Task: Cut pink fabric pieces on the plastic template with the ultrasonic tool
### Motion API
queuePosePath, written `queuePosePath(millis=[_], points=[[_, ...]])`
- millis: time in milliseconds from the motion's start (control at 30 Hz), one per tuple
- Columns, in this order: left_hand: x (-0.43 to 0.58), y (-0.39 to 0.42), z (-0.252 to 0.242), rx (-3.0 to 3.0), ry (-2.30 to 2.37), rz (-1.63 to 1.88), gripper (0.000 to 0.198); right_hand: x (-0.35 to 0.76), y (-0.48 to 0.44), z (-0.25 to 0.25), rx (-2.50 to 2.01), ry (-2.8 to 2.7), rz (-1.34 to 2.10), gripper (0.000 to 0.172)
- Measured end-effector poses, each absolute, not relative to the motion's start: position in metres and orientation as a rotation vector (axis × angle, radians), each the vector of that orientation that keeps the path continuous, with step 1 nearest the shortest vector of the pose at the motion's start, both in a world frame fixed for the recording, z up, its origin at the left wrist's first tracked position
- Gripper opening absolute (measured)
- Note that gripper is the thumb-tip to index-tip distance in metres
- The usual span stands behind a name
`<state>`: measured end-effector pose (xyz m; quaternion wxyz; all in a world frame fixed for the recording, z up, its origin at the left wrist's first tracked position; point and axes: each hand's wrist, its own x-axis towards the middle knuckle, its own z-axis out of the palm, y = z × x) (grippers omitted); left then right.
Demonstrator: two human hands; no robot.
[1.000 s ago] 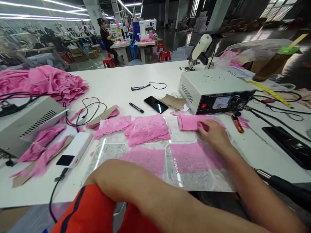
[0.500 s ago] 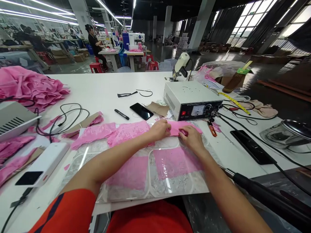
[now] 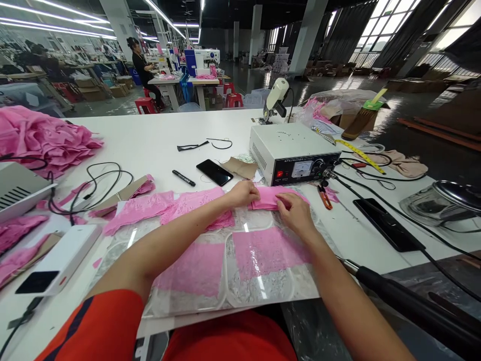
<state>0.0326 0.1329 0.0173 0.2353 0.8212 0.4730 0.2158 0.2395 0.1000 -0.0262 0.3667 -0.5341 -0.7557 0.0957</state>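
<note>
A folded stack of pink fabric (image 3: pixel 267 197) lies at the far edge of the clear plastic sheet (image 3: pixel 265 296), in front of the grey control box. My left hand (image 3: pixel 242 194) pinches its left end with the fingers closed. At the stack's right front edge, my right hand (image 3: pixel 295 209) has thumb and fingertips together on the cloth. Left of the stack are pink lace pieces (image 3: pixel 201 203), partly behind my left forearm. Two flat pink panels show through the plastic, the right panel (image 3: pixel 259 253) below my hands and the left panel (image 3: pixel 199 268) beside it.
The grey control box (image 3: pixel 295 153) stands behind my hands. A phone (image 3: pixel 214 172), a marker (image 3: pixel 184 178) and orange-handled snips (image 3: pixel 324 198) lie nearby. Black cables run right, past a black-handled tool (image 3: pixel 409 306). A heap of pink cloth (image 3: pixel 41 138) is at left.
My hands stay at the folded pink fabric. The front edge by my right fingertips looks flatter than before. The whole view has shifted slightly.
</note>
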Motion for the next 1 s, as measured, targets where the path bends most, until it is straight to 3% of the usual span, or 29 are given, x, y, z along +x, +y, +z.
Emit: queuePosePath(millis=[167, 367, 667, 1000], points=[[0.036, 0.138, 0.035, 2.2, 1.303, 0.564, 0.013, 0.238, 0.097, -0.022, -1.317, -1.996, 0.043, 0.035], [0.032, 0.111, 0.056, 2.172, 1.161, 0.448, 0.014, 0.249, 0.085, -0.018, -1.489, -1.971, -0.064, 0.021], [0.015, 0.016, 0.035, 2.162, 0.938, 0.219, 0.013, 0.282, -0.013, -0.029, -1.174, -2.285, -0.135, 0.022], [0.016, 0.008, 0.035, 2.304, 0.794, 0.07, 0.016, 0.292, -0.035, -0.04, -1.241, -2.085, -0.082, 0.018]])
